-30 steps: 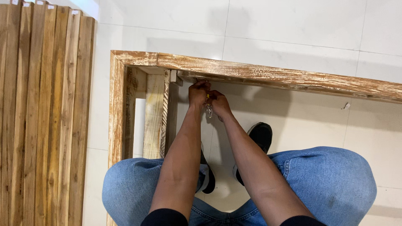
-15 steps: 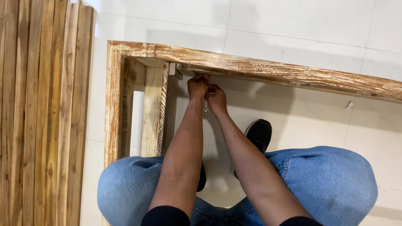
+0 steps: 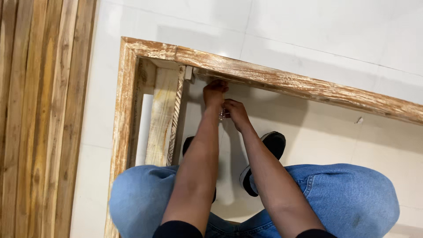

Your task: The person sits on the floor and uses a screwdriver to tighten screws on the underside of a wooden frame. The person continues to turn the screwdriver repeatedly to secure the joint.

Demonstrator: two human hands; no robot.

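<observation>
Whitewashed, worn wood forms the frame that lies on the pale tiled floor, its long rail running from the upper left towards the right edge of the head view. At the frame's upper left corner a short upright post with a carved edge meets the rail, and a small pale bracket sits at that joint. The left hand is raised to the underside of the rail just right of the corner, fingers curled against the wood. The right hand sits just below and beside it, fingers pinched around a small shiny metal piece; what kind of piece it is cannot be told. The two hands are touching or nearly so. Both forearms rise from knees in blue jeans at the lower edge. Black shoes rest on the tiles inside the frame. Brown wooden slats stand along the left edge, outside the frame.
</observation>
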